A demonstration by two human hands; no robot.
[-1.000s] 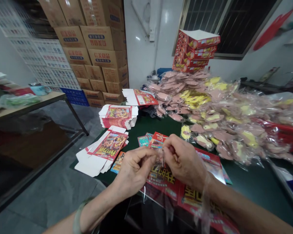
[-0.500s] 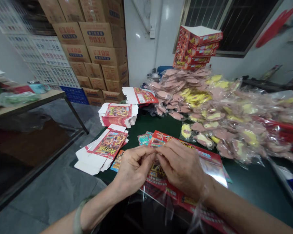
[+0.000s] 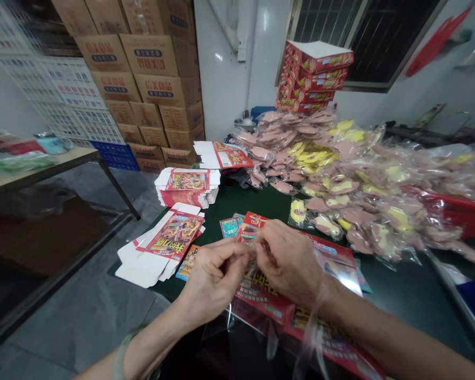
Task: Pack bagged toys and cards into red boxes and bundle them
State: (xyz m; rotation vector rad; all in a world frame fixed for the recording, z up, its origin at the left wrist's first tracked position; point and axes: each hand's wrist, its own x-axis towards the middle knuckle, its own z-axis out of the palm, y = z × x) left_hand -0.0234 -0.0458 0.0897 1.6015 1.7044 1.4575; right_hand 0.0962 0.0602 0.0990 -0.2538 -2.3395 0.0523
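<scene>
My left hand (image 3: 217, 277) is closed in a pinch, thumb against forefinger, over a red printed card package (image 3: 257, 303). Close beside it, my right hand (image 3: 288, 261) has its fingers curled in, their tips near the left fingertips. A small translucent bit shows between the two hands, too blurred to name. Clear plastic film (image 3: 314, 330) hangs along the package's near edge and by my right wrist. Small printed cards, one teal (image 3: 229, 227) and one orange (image 3: 189, 262), lie beside the package, which my hands partly cover.
Flattened printed boxes (image 3: 170, 235) lie at the table's left edge, with a box stack (image 3: 188, 184) behind. Bagged pink and yellow pieces (image 3: 340, 174) are heaped at right, below stacked red boxes (image 3: 314, 79). Cartons (image 3: 154, 58) stand by the wall; another table (image 3: 75, 158) is left.
My fingertips have drawn slightly apart, and the right hand's fingers are more curled and lifted. The whole view has shifted a little, so things sit further left.
</scene>
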